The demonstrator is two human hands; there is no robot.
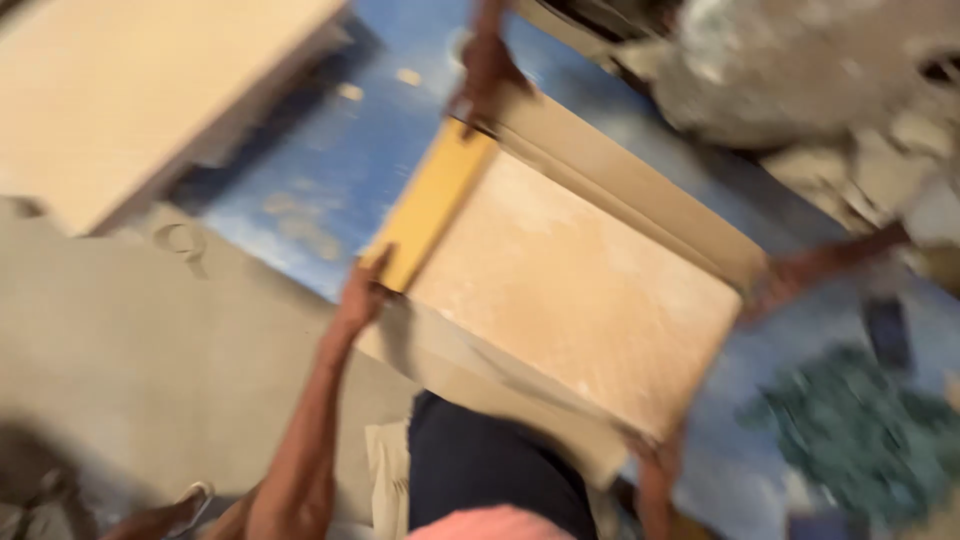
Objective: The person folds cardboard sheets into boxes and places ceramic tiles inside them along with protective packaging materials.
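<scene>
Although the whole view is smeared by motion, the floor (330,170) reads as blue sheeting speckled with pale dust and small scraps, with a wide grey stretch of bare screed (140,340) spreading across the lower left. A large pale slab (130,90) lies tilted in the upper left corner, and a heap of grey rubble and broken pieces (800,70) fills the upper right. A bluish-green crumpled mass (860,420) sits on the floor at the lower right, too blurred to identify.

Held above the floor in the middle of the view is a large beige tile (580,290), partly sleeved in an open cardboard carton (640,200) with a yellow end strip (430,200). The tile is tilted, its face dusty with whitish streaks.

The left hand (362,290) reaches up from a long bare forearm and closes its fingers on the near left corner, at the bottom of the yellow strip. The right hand (655,455) grips the tile's lower right corner from beneath; how far its fingers wrap I cannot tell. Other hands hold the far side: one hand (485,75) at the top corner and another hand (775,285) on the right edge, its arm stretching away to the right.
</scene>
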